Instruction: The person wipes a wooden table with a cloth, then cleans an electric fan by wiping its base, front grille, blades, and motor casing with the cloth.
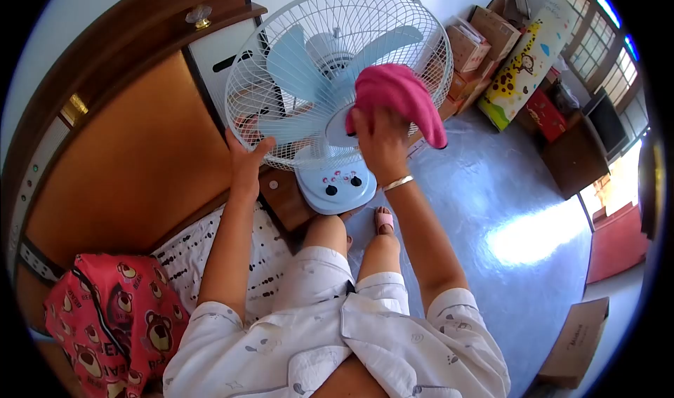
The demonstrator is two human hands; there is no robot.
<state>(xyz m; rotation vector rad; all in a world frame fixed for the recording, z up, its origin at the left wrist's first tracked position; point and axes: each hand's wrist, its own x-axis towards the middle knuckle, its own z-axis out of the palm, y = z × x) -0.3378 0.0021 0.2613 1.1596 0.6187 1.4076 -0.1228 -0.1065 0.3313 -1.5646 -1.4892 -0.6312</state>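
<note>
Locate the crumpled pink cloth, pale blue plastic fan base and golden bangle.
Crumpled pink cloth [401, 93], head view: middle.
Pale blue plastic fan base [342, 190], head view: front panel.
Golden bangle [399, 182], head view: band.

Household goods around a glossy blue-grey floor [477, 180]
A red bear-print bag [116, 321] sits beside a spotted white sheet [200, 240], near an orange-brown panel [133, 166]. Across the room, stacked cardboard boxes [465, 50] stand beside a leaning giraffe-print roll [526, 61]; a dark screen [609, 123] is close to a brown cabinet [574, 159].
</note>
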